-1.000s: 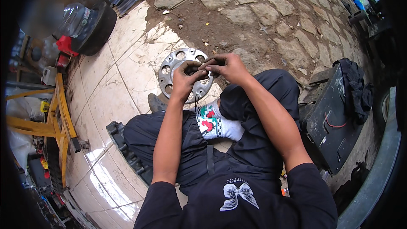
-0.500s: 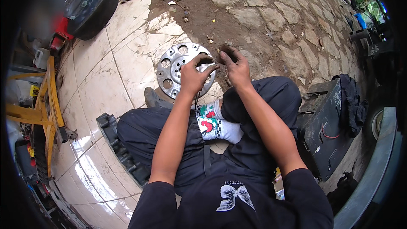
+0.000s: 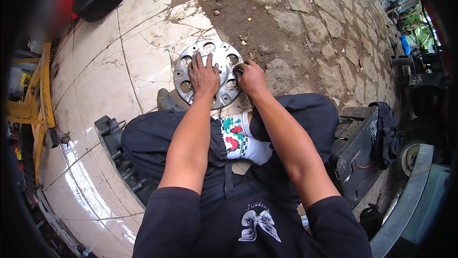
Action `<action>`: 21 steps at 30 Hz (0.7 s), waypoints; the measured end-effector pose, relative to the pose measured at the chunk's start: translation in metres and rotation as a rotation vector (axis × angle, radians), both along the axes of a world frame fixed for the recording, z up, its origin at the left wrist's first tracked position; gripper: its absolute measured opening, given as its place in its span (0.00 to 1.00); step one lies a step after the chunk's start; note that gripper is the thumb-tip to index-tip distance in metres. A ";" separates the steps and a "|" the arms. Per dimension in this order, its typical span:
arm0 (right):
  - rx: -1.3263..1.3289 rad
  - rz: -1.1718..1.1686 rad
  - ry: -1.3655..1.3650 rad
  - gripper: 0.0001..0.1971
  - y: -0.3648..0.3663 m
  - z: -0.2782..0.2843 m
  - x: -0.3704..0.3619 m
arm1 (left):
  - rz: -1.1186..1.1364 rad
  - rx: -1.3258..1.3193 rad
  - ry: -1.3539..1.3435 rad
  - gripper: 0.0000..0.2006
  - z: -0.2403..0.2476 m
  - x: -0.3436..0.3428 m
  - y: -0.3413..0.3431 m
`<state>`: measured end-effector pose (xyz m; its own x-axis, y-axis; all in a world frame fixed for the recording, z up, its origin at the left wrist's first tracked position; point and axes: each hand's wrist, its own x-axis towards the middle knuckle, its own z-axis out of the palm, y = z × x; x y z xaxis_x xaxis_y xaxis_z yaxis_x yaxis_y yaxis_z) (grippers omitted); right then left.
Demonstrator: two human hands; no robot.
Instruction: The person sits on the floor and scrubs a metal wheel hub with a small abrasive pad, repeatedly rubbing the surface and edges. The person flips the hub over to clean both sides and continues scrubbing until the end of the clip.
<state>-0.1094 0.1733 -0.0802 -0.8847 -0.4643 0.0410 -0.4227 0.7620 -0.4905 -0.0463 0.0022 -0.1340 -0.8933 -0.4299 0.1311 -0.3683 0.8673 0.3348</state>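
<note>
Sits cross-legged in loose dark trousers [image 3: 152, 138], leaning over a round, silver-grey metal disc with a ring of large holes [image 3: 225, 73] on the pale, cracked tile floor [image 3: 100, 74], just ahead of the white socks with red and green patterns [image 3: 236, 138]. Lays the left hand [image 3: 205, 79] across the left half of the disc, palm down and with fingers spread, apparently to steady it. Rests the right hand [image 3: 251, 77] at the right rim of the disc, with fingers bent and drawn close together; cannot tell whether pinching something small there or merely touching the metal. Looks like a stage of close handwork at the rim, with the disc braced from the opposite side. Probably calls next for a firm, even hold under the left palm and a light, careful touch from the right fingertips beside the hole. Has brown dirt and flat grey paving stones [image 3: 291, 21] beyond and to the right of the disc, a dark curved object [image 3: 167, 100] near the lower left rim, a black ribbed casting [image 3: 114, 143] farther to the lower left, and a black metal box [image 3: 355, 162] draped with dark cloth [image 3: 384, 136] well apart to the lower right.
</note>
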 end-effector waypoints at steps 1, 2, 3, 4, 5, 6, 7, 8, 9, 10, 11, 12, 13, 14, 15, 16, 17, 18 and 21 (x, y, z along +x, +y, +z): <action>0.035 0.023 0.011 0.13 0.000 -0.002 0.000 | 0.015 0.015 -0.086 0.28 0.006 -0.002 0.004; 0.063 0.052 0.014 0.12 -0.003 -0.006 0.002 | 0.020 0.025 -0.088 0.28 0.007 -0.002 0.004; 0.099 0.070 0.071 0.12 -0.005 -0.010 0.003 | 0.024 0.036 -0.090 0.28 0.007 -0.002 0.004; 0.095 0.074 0.106 0.11 -0.004 -0.012 0.002 | 0.029 0.046 -0.093 0.28 0.007 -0.002 0.005; 0.080 0.079 0.144 0.11 -0.006 -0.015 0.001 | 0.023 0.029 -0.077 0.29 0.007 -0.003 0.003; 0.066 0.083 0.182 0.11 -0.008 -0.019 0.000 | 0.027 0.013 -0.045 0.28 0.005 -0.003 0.003; 0.031 0.039 0.165 0.10 -0.008 -0.022 -0.002 | 0.032 -0.002 -0.013 0.27 0.002 -0.002 0.003; 0.033 0.050 0.164 0.10 -0.005 -0.025 -0.003 | 0.033 -0.012 0.020 0.27 0.001 -0.001 0.005; 0.036 0.060 0.164 0.10 -0.003 -0.029 -0.004 | 0.024 0.004 0.023 0.27 0.001 -0.001 0.005; 0.038 0.070 0.164 0.10 -0.001 -0.033 -0.004 | 0.017 0.003 0.025 0.27 0.001 -0.003 0.004; 0.014 0.159 0.142 0.10 -0.005 -0.026 0.006 | 0.024 -0.003 0.014 0.27 -0.001 0.001 0.001; 0.019 0.164 0.131 0.10 -0.007 -0.022 0.006 | 0.020 -0.007 0.012 0.27 -0.001 0.001 0.000; 0.023 0.169 0.120 0.10 -0.009 -0.018 0.006 | 0.026 -0.022 0.005 0.27 -0.003 0.003 0.000; 0.029 0.167 0.116 0.10 -0.009 -0.018 0.004 | 0.024 -0.034 0.007 0.27 -0.002 0.002 0.002; -0.007 0.122 0.200 0.09 -0.014 -0.022 -0.002 | 0.024 -0.047 0.007 0.28 -0.002 0.001 0.004; -0.021 0.068 0.198 0.09 -0.013 -0.023 -0.004 | 0.018 -0.039 0.005 0.28 -0.002 -0.001 0.006; -0.043 0.022 0.187 0.09 -0.018 -0.022 -0.003 | 0.020 -0.038 -0.007 0.28 -0.001 0.000 0.005; -0.065 -0.024 0.175 0.08 -0.023 -0.021 -0.001 | 0.022 -0.037 -0.020 0.28 -0.001 0.001 0.004; -0.004 0.158 0.137 0.09 -0.007 -0.019 0.001 | 0.018 -0.051 -0.055 0.29 0.000 -0.002 0.004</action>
